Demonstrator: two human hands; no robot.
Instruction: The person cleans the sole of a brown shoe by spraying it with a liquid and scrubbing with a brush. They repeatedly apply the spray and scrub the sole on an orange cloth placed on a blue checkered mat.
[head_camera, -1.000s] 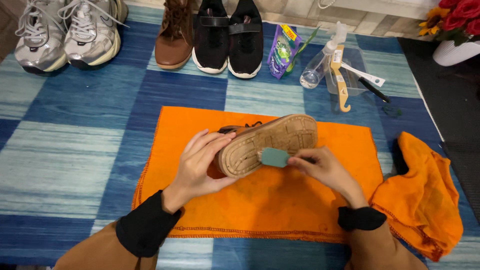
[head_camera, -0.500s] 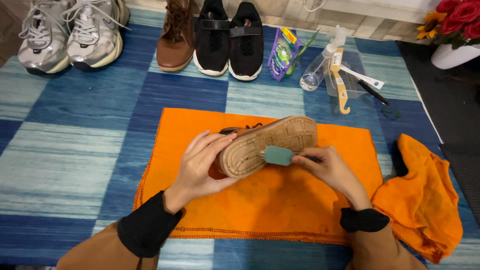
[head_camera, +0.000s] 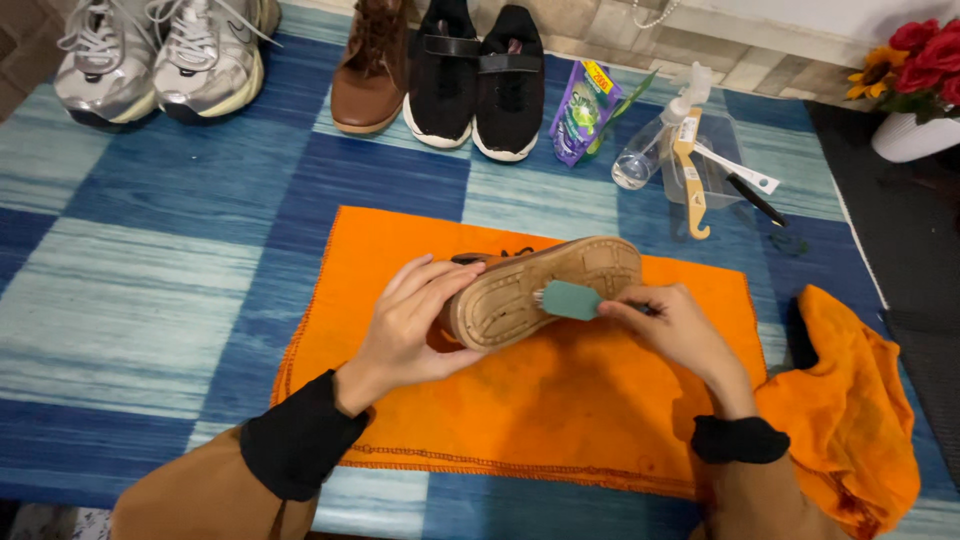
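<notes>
Between hands: shoe (head_camera: 545, 290), sole up, brush (head_camera: 570, 299) touching.

head camera — looking steeply down (close) over the mat (head_camera: 200, 300).

brown shoe (head_camera: 545, 290) — sole up, tilted | teal brush (head_camera: 570, 299) — on sole

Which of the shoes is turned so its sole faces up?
The brown shoe held by the left hand over the orange cloth. The grey sneakers, brown boot and black shoes stand upright.
</notes>
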